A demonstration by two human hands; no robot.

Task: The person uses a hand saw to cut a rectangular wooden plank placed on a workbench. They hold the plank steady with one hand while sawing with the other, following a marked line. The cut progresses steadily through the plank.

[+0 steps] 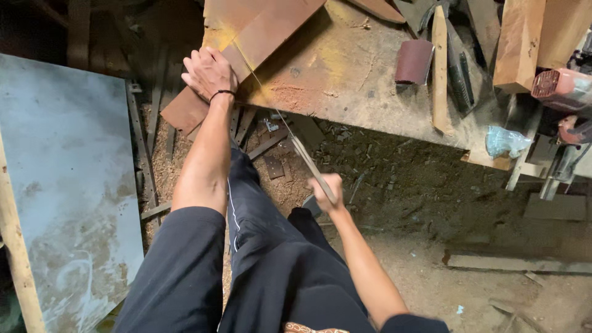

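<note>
Head view: left hand presses flat, fingers spread, on a reddish board overhanging the worktop; right hand, fingers closed around a handsaw, is judged mid-cut; continuing calls for steady pressure.

Saw handle: hidden inside the right hand, blurred.
Reddish-brown wooden board: top cut off by the frame edge.
Red power tool: cropped at right.

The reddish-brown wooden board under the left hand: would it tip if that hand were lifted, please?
Possibly: the reddish-brown wooden board overhangs the workbench edge at its lower end. It looks flat and stiff, so probably no flopping. The left hand presses it while the right hand grips the saw.
</note>
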